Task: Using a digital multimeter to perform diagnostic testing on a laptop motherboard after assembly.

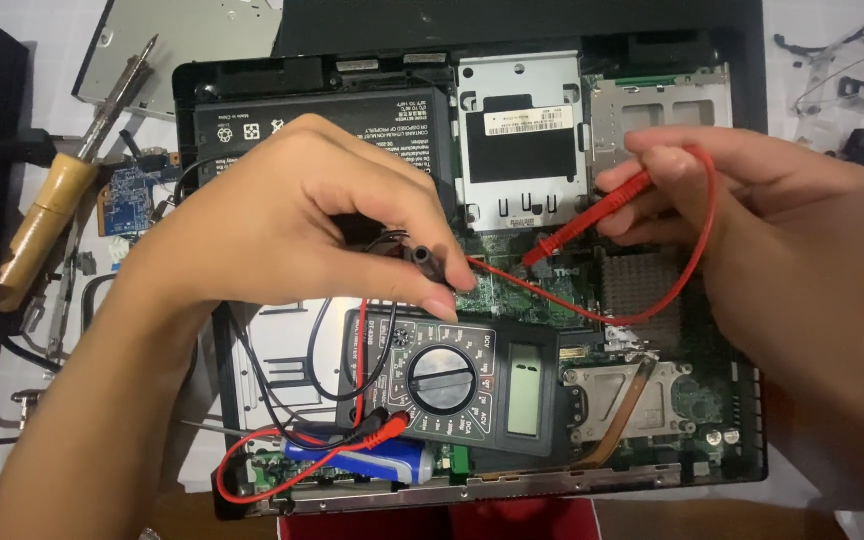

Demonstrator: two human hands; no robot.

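An opened laptop base (742, 420) lies in front of me with its green circuit board (512, 290) exposed. My left hand (282, 215) pinches a black test probe (432, 258) over the board's middle. In my right hand (762, 230) is a red test probe (592, 215), its tip touching the board near a metal drive cage (522, 140). The red lead (692, 260) loops under that hand. A black digital multimeter (452, 380) with a round dial lies on the laptop below both hands, red and black leads plugged in at its left end.
A wooden-handled soldering iron (52, 205) lies at the left beside a small blue circuit board (132, 200). A flat metal optical drive (192, 40) sits at the top left. A blue cylindrical cell (362, 462) lies at the laptop's front edge. Small cables and parts (862, 100) lie at the top right.
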